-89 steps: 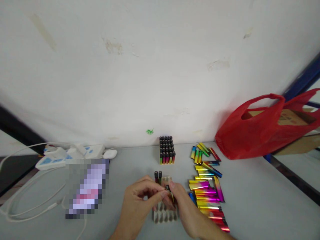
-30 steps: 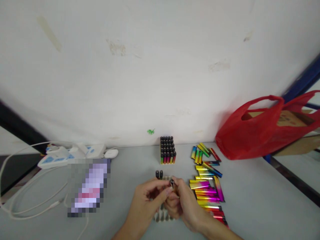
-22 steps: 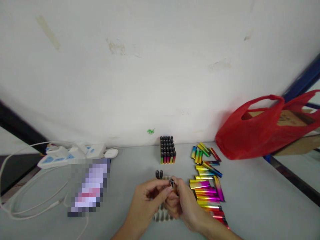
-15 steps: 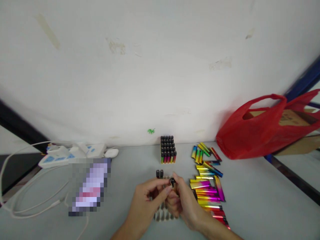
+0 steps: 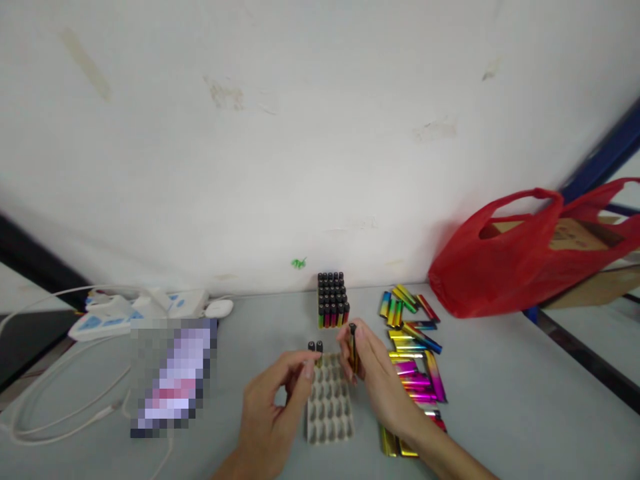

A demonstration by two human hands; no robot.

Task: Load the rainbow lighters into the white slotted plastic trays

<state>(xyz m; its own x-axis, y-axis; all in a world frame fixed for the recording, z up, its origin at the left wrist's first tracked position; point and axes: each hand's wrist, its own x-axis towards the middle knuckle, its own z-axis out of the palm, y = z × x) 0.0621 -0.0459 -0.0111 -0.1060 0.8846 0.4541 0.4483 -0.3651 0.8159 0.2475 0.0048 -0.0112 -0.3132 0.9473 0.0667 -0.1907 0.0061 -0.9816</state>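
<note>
My right hand [image 5: 367, 370] holds a lighter [image 5: 353, 347] upright, its black top showing between the thumb and fingers, above the right side of a pale moulded tray [image 5: 330, 437]. To the left, my left hand [image 5: 273, 407] has its thumb and index fingertips nearly together at the tray's far left corner; anything between them is too small to make out. Two black-topped lighters [image 5: 315, 346] stand just behind those fingertips, at the tray's back row. The other visible tray hollows hold nothing. Shiny multicoloured lighters [image 5: 413, 367] lie loose beside my right hand, some hidden by the forearm.
A tight block of upright black-topped lighters [image 5: 333, 300] stands near the wall. At the right is a red bag [image 5: 475, 280] with a cardboard box inside. On the left lie a pixelated phone [image 5: 177, 380], a white power strip [image 5: 145, 310], cables and a small white case [image 5: 219, 308].
My hands have come apart from around one lighter. The right has moved up and right holding it; the left has drawn back left, uncovering the tray.
</note>
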